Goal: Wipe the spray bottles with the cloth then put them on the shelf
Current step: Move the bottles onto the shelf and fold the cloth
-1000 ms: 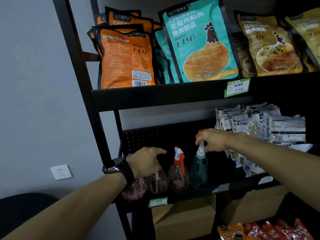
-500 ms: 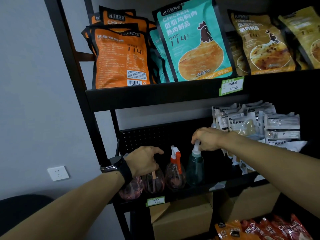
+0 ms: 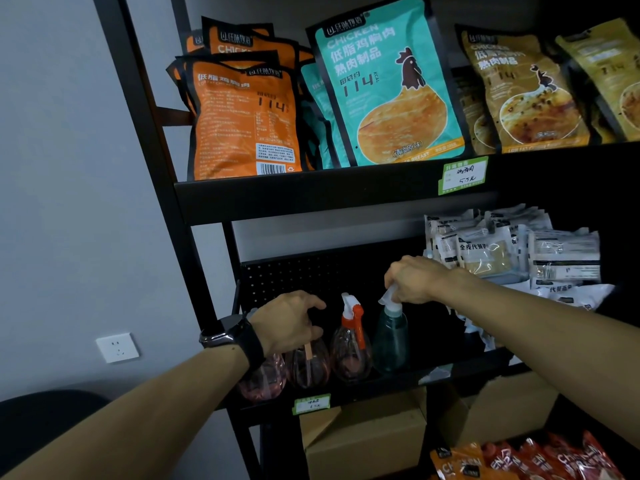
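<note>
Head view. Right hand (image 3: 414, 280): fingers curled round the white spray head of the teal bottle (image 3: 390, 336), which stands upright on the shelf (image 3: 398, 386). Left hand (image 3: 289, 322): fingers curled over the tops of two clear pink bottles (image 3: 308, 367), at 9 o'clock of the orange-trigger bottle (image 3: 349, 351); grip on a head likely but hidden.

Advice: seat the teal bottle flat, just clear of its neighbour, and release straight upward.

Materials: thin translucent plastic, rounded bellies, narrow necks, light and easily tipped. No cloth visible.
</note>
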`<state>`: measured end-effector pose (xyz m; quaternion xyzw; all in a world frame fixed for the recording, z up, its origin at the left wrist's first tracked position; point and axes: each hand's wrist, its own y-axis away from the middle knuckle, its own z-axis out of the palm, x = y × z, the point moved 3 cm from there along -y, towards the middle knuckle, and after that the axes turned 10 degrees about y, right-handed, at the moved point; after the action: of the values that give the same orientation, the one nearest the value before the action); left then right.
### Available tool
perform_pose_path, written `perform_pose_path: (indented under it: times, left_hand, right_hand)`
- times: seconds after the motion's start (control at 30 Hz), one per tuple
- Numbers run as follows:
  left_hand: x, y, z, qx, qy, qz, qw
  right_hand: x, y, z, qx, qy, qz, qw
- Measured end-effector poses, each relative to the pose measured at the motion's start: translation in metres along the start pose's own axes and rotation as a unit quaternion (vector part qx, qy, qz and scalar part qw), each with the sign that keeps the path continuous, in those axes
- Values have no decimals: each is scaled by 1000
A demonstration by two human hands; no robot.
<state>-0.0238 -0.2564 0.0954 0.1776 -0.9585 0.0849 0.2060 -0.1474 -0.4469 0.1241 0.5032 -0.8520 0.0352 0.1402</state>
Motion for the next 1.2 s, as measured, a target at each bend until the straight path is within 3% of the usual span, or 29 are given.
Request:
perform_pose_path:
  times: [0.67,1.0,1.2]
  left_hand:
    - [-2,4,-2,1,17,2,1000]
    - [-3,4,-3,2,15,6,1000]
    - [-4,4,-4,4,12,4,1000]
  right_hand:
    - [-2,0,0,-11,-121,88,989]
    - [-6,-5,7,-64,-348,155,922]
    - [-1,-6,14,-68,-410,170,894]
